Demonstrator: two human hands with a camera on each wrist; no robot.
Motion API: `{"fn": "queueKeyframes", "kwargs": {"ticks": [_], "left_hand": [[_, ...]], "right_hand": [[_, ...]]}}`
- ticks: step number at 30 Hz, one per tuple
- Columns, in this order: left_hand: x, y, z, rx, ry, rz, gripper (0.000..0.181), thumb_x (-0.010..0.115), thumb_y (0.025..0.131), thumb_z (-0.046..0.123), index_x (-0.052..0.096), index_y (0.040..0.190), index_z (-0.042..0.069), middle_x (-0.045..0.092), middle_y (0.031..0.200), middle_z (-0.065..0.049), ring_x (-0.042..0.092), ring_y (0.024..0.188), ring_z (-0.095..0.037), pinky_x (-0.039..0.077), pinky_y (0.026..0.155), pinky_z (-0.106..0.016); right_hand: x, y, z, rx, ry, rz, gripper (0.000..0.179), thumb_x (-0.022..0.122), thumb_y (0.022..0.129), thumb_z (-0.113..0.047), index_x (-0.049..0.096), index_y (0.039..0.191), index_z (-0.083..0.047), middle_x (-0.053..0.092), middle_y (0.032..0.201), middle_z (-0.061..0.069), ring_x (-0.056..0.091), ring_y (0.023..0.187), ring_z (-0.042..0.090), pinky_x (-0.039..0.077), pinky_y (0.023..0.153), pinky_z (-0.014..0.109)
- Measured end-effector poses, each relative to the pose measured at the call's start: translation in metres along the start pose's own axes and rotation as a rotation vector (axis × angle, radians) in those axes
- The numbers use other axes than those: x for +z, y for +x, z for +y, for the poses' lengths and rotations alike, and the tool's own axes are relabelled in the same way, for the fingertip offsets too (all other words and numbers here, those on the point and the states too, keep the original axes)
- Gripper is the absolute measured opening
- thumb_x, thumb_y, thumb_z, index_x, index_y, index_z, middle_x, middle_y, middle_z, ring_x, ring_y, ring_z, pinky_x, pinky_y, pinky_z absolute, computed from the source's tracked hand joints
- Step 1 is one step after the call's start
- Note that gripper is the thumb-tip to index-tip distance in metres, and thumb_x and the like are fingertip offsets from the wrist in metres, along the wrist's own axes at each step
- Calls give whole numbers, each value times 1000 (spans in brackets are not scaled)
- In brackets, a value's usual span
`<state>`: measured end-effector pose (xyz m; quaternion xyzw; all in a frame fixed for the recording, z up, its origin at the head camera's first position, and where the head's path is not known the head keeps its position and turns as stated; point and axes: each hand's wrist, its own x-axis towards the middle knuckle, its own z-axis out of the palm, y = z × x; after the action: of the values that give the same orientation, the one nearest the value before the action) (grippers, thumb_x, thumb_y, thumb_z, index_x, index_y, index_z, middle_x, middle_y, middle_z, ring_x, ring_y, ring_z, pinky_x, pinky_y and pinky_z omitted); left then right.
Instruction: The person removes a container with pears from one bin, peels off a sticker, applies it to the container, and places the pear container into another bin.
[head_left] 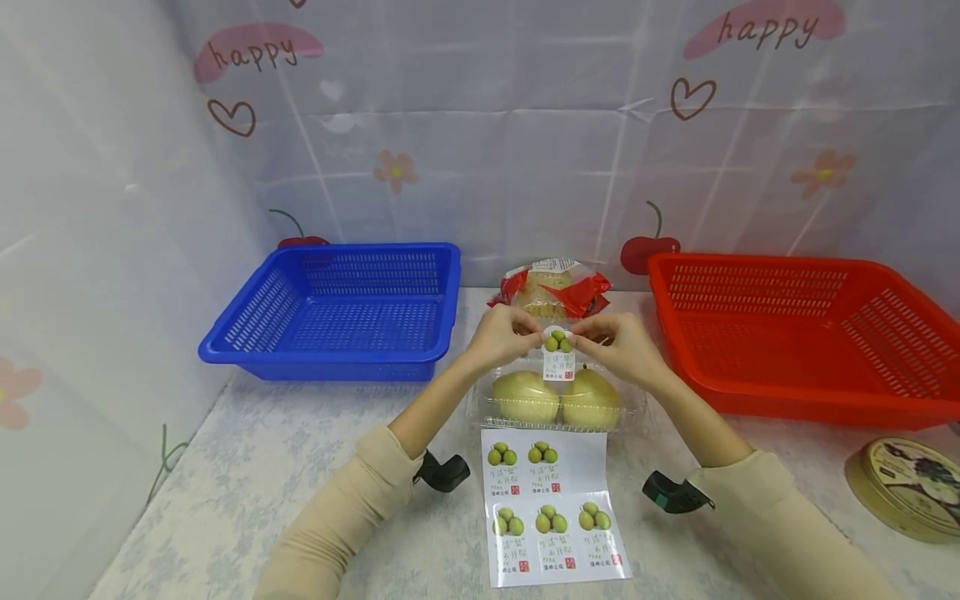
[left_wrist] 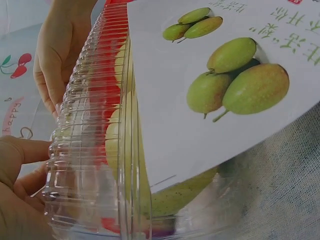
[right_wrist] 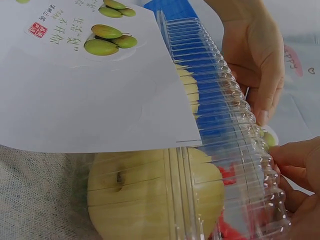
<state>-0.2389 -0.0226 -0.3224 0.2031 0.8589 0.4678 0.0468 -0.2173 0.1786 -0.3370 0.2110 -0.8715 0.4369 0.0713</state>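
Above a clear plastic box (head_left: 517,427), a small white pear label (head_left: 558,354) is held upright by its two top corners. My left hand (head_left: 504,335) pinches its left edge, and my right hand (head_left: 626,343) pinches its right edge. Inside the box lie pale yellow-green pears (head_left: 527,397); two show at the front. A sheet of pear labels (head_left: 551,492) lies against the front of the box, with a bare white spot at its upper right. In the right wrist view, the box's ridged lid (right_wrist: 235,100) partly hides the fingers, and the label shows only in part.
A blue basket (head_left: 330,362) stands at the back left, a red basket (head_left: 817,404) at the right. Behind the box sits a pear in red and clear wrapping (head_left: 551,292). A round tin (head_left: 911,487) lies at the right front.
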Motion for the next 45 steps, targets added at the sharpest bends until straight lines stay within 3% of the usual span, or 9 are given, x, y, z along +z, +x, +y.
{"fn": "queueKeyframes", "kwargs": {"ticks": [4, 12, 19, 32, 45], "left_hand": [[1, 0, -3, -2, 13, 0, 9, 67, 83, 5, 73, 85, -2, 67, 76, -9, 54, 56, -8, 45, 52, -18], [4, 3, -7, -10, 69, -1, 8, 69, 82, 6, 73, 84, -1, 69, 78, -9, 57, 61, -10, 47, 56, -18], [7, 3, -6, -4, 195, 4, 7, 69, 82, 8, 74, 82, 4, 70, 77, -5, 61, 70, -12, 46, 64, -19], [12, 2, -5, 30, 378, 42, 3, 70, 79, 8, 73, 79, 8, 67, 72, 1, 58, 65, -9, 44, 57, -17], [15, 2, -8, 40, 402, 63, 4, 70, 78, 8, 74, 79, 9, 66, 70, 2, 57, 65, -9, 43, 57, -18]], "right_hand": [[2, -1, 2, -18, 25, -8, 14, 66, 86, -3, 70, 93, 8, 69, 80, 17, 59, 65, 27, 49, 59, 20], [3, -1, 1, -19, -23, -18, 13, 66, 85, -3, 70, 93, 8, 69, 79, 15, 57, 65, 19, 48, 59, 19], [5, -1, 1, -6, -67, -23, 13, 67, 84, -4, 70, 92, 6, 69, 77, 12, 58, 66, 18, 48, 60, 20], [9, -1, 5, -14, -121, -18, 12, 67, 82, -1, 70, 92, 6, 68, 78, 12, 59, 69, 20, 50, 64, 25], [10, -2, 7, -11, -133, -23, 13, 69, 81, -3, 70, 92, 5, 67, 78, 11, 58, 68, 19, 49, 62, 24]]}}
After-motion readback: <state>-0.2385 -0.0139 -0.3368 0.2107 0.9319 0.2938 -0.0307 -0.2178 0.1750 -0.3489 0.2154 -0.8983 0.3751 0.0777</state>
